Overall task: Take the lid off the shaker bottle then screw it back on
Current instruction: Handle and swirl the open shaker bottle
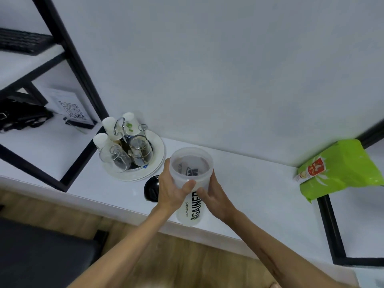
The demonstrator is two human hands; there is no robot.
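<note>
Both forearms come in from 6 o'clock; left hand [170, 189] and right hand [216, 194] wrap the shaker bottle [190, 183] just under its open rim, fingers curled round it. Bottle stands upright on the white bench [259, 194], near the front edge, mouth uncovered. Black lid [151, 189] lies on the bench at the bottle's 9 o'clock, partly behind the left wrist. Looks like thin translucent plastic, empty: light, slightly squeezable, smooth. Best held at mid-body with one hand, lid by its rim. Plate [156, 163] of glasses [126, 146] at 10 o'clock, green bag [342, 169] at 3 o'clock.
</note>
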